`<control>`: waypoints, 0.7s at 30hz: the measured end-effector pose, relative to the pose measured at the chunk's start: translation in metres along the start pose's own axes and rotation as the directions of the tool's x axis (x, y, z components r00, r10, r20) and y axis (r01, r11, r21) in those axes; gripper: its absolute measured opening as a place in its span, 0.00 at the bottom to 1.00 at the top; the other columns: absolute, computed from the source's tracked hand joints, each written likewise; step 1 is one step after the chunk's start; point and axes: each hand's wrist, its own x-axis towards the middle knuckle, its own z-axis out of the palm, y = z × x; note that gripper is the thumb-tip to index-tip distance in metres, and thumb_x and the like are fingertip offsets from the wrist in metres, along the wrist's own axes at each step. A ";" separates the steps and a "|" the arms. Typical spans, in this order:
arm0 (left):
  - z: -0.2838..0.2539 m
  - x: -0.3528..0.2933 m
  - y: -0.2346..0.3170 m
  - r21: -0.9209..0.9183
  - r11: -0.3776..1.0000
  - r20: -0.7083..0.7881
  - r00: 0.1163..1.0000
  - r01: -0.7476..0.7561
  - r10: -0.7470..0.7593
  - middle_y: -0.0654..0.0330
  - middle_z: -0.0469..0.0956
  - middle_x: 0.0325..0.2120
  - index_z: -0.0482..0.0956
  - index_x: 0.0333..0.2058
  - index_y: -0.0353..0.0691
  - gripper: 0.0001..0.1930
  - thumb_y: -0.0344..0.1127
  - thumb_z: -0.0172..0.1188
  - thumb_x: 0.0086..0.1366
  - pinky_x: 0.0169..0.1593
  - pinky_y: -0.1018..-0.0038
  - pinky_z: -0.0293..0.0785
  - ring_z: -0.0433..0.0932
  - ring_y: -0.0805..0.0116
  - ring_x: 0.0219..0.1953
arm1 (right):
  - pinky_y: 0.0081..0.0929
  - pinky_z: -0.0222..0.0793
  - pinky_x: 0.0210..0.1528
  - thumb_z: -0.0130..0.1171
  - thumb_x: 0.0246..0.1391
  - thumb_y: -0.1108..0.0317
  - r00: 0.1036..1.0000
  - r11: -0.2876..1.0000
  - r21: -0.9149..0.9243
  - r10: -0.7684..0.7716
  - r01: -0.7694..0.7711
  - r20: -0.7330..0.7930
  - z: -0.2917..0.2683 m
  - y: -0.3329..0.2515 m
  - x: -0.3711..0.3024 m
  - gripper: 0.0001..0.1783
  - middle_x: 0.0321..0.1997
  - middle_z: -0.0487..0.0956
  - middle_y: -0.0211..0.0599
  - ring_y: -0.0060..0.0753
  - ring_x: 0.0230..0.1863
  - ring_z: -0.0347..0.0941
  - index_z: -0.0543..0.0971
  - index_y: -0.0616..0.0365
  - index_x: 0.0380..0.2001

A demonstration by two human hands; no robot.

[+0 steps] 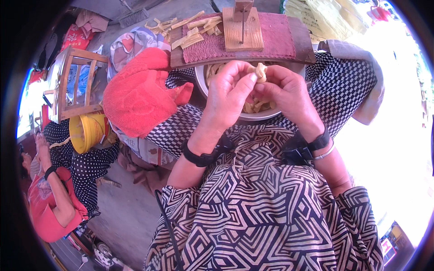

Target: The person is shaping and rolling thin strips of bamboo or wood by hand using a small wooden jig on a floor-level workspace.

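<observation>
Between the fingertips of both my hands is a small pale yellow knotted strip (261,72), which looks like tofu skin. My left hand (230,90) pinches it from the left with thumb and forefinger. From the other side, my right hand (285,90) is closed on it too, its thumb and forefinger just below the knot. Right under the hands a round metal basin (258,116) holds several similar pale pieces, partly hidden by my hands and the board. More flat pale strips (194,34) lie loose on the left end of the wooden board (304,41).
On the board's pink towel (280,38) stands a wooden block (254,31) with a thin metal rod. A red towel (140,92) covers my left knee. To the left are a yellow bucket (86,132), a wooden stool (63,86) and a co-worker's arm (61,194).
</observation>
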 end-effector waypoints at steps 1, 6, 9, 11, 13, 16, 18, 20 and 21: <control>-0.004 0.000 0.002 -0.014 1.000 0.088 0.996 -0.015 0.016 0.68 0.74 0.25 0.73 0.32 0.35 0.06 0.31 0.55 0.64 0.27 0.87 0.66 0.68 0.86 0.24 | 0.16 0.70 0.37 0.58 0.52 0.75 1.000 1.000 -0.001 -0.001 0.001 0.004 0.001 -0.001 -0.001 0.13 0.34 0.78 0.30 0.17 0.33 0.72 0.76 0.65 0.42; -0.018 0.004 0.000 0.074 0.994 0.165 0.984 -0.075 0.062 0.67 0.73 0.24 0.71 0.32 0.36 0.06 0.33 0.55 0.65 0.24 0.86 0.60 0.65 0.85 0.21 | 0.16 0.68 0.31 0.57 0.52 0.75 0.994 0.953 -0.297 -0.022 0.053 0.106 -0.001 -0.011 -0.005 0.09 0.26 0.77 0.27 0.14 0.28 0.69 0.77 0.65 0.38; -0.029 -0.005 0.004 -0.237 0.967 0.160 0.986 0.093 -0.056 0.68 0.70 0.22 0.70 0.29 0.37 0.06 0.31 0.56 0.63 0.22 0.87 0.55 0.60 0.85 0.19 | 0.16 0.68 0.31 0.56 0.52 0.76 0.987 0.911 -0.384 -0.121 0.152 0.103 -0.018 -0.014 0.000 0.07 0.24 0.77 0.27 0.14 0.27 0.70 0.77 0.63 0.35; -0.032 -0.015 0.007 -0.418 0.894 0.182 0.979 0.159 -0.089 0.68 0.68 0.21 0.70 0.28 0.37 0.05 0.28 0.53 0.63 0.23 0.87 0.55 0.59 0.85 0.18 | 0.18 0.69 0.30 0.55 0.51 0.77 0.981 0.852 -0.488 -0.144 0.191 0.132 -0.023 -0.027 -0.002 0.07 0.23 0.77 0.31 0.17 0.26 0.72 0.77 0.62 0.35; -0.037 -0.024 0.015 -0.257 0.957 0.185 0.979 0.131 -0.084 0.68 0.69 0.21 0.70 0.29 0.36 0.04 0.28 0.52 0.64 0.23 0.87 0.56 0.60 0.85 0.19 | 0.19 0.69 0.30 0.55 0.50 0.77 0.972 0.814 -0.532 -0.180 0.232 0.147 -0.020 -0.033 -0.010 0.07 0.22 0.77 0.33 0.19 0.25 0.73 0.77 0.62 0.35; -0.056 -0.017 0.027 0.295 0.945 0.065 0.989 -0.144 0.130 0.65 0.73 0.30 0.71 0.36 0.34 0.06 0.31 0.52 0.64 0.37 0.84 0.67 0.69 0.81 0.31 | 0.20 0.70 0.31 0.56 0.49 0.77 0.944 0.737 -0.594 -0.297 0.323 0.145 -0.016 -0.036 -0.012 0.08 0.24 0.78 0.36 0.22 0.26 0.74 0.77 0.63 0.34; -0.049 -0.006 0.034 0.415 0.855 0.107 0.950 -0.311 0.294 0.63 0.73 0.35 0.71 0.38 0.34 0.09 0.31 0.55 0.61 0.43 0.80 0.68 0.71 0.76 0.39 | 0.20 0.70 0.31 0.57 0.47 0.78 0.947 0.759 -0.575 -0.303 0.306 0.104 -0.017 -0.037 -0.008 0.09 0.25 0.78 0.39 0.24 0.27 0.75 0.76 0.64 0.35; -0.032 0.006 0.040 0.496 0.821 0.260 0.950 -0.283 0.171 0.62 0.74 0.37 0.70 0.40 0.34 0.13 0.32 0.59 0.58 0.45 0.78 0.69 0.72 0.74 0.42 | 0.20 0.70 0.31 0.57 0.46 0.79 0.939 0.769 -0.547 -0.328 0.331 0.106 -0.013 -0.035 -0.007 0.10 0.26 0.79 0.37 0.22 0.27 0.75 0.76 0.63 0.35; -0.023 0.007 0.042 0.515 0.813 0.317 0.942 -0.271 0.113 0.62 0.73 0.36 0.70 0.41 0.35 0.16 0.32 0.62 0.56 0.45 0.77 0.69 0.72 0.74 0.41 | 0.20 0.70 0.31 0.57 0.47 0.79 0.941 0.815 -0.476 -0.324 0.331 0.099 -0.007 -0.036 -0.008 0.09 0.26 0.79 0.35 0.21 0.28 0.74 0.76 0.63 0.35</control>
